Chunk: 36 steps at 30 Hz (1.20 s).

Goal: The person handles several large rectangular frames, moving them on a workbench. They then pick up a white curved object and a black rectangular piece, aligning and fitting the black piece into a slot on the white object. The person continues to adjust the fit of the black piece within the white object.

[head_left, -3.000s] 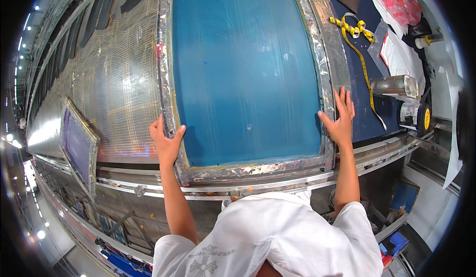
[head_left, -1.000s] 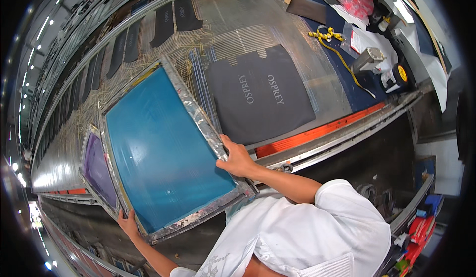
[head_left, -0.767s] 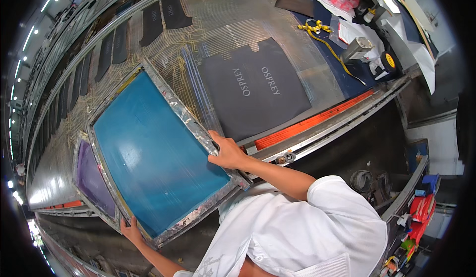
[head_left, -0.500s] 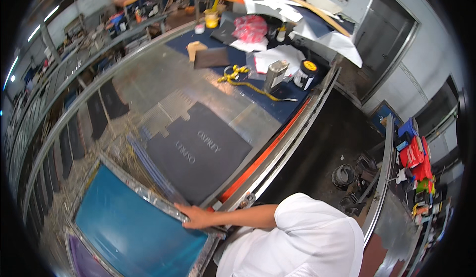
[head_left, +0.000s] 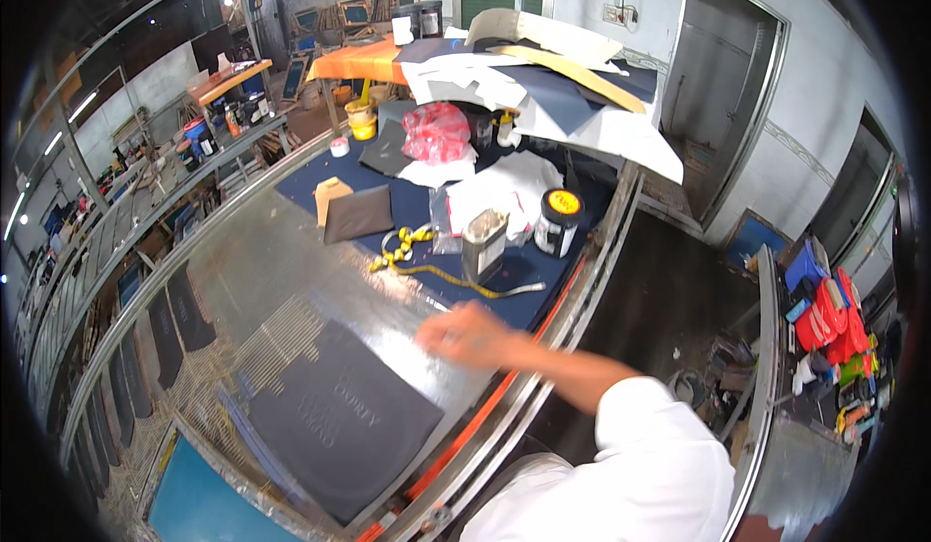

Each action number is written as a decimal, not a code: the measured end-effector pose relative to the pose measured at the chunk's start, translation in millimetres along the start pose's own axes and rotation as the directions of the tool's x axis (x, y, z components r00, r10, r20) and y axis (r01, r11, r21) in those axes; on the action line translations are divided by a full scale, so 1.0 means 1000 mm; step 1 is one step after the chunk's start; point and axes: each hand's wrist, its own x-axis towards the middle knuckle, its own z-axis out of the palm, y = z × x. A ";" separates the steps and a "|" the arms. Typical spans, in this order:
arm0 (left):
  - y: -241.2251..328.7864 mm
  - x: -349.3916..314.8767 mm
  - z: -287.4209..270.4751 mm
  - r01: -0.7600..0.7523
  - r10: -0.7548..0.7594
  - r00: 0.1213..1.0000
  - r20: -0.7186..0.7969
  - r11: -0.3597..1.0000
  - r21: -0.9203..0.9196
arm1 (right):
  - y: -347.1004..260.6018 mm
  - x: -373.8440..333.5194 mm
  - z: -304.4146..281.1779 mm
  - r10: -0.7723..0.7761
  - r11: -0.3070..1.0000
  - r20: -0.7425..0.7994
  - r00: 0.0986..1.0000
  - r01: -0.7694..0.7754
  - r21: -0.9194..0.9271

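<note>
My right hand [head_left: 467, 336] is above the metal-topped table [head_left: 291, 251], just beyond a dark grey panel [head_left: 339, 421]. Motion smears its fingers, so I cannot tell whether they hold anything. Pale lettering marks the panel, which lies flat on the table. At the lower left is part of a screen-printing frame [head_left: 218, 494] with blue-green mesh. Past my hand, a yellow tape measure [head_left: 446, 274] trails across dark blue cloth. A rectangular metal can [head_left: 483, 246] and a dark jar with a yellow lid [head_left: 556, 222] stand close by. My left hand is out of view.
An orange strip and metal rail [head_left: 504, 387] run along the table's near edge. Dark cut pieces [head_left: 165, 343] lie along the far side. A red-and-white plastic bundle [head_left: 435, 133] and large white sheets [head_left: 582, 120] are farther back. Shelving with red bags [head_left: 824, 314] stands right.
My right hand has left the edge of the blue-green frame and moved up and right, over the table. The view has shifted, showing more of the far room and less of the frame.
</note>
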 end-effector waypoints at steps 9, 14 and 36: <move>0.207 -0.057 -0.024 0.114 -0.081 0.975 0.206 0.981 -0.154 | 0.189 0.090 -0.447 -0.012 0.614 -0.638 0.770 -0.498 -0.613; 0.297 -0.097 -0.036 0.108 0.014 0.951 0.309 0.922 -0.373 | 0.250 0.100 -0.493 0.156 0.556 -0.630 0.760 -0.595 -0.580; 0.406 -0.189 -0.080 0.189 0.453 0.505 0.735 0.772 -0.606 | 0.205 0.108 -0.562 0.209 0.456 -0.613 0.762 -0.630 -0.629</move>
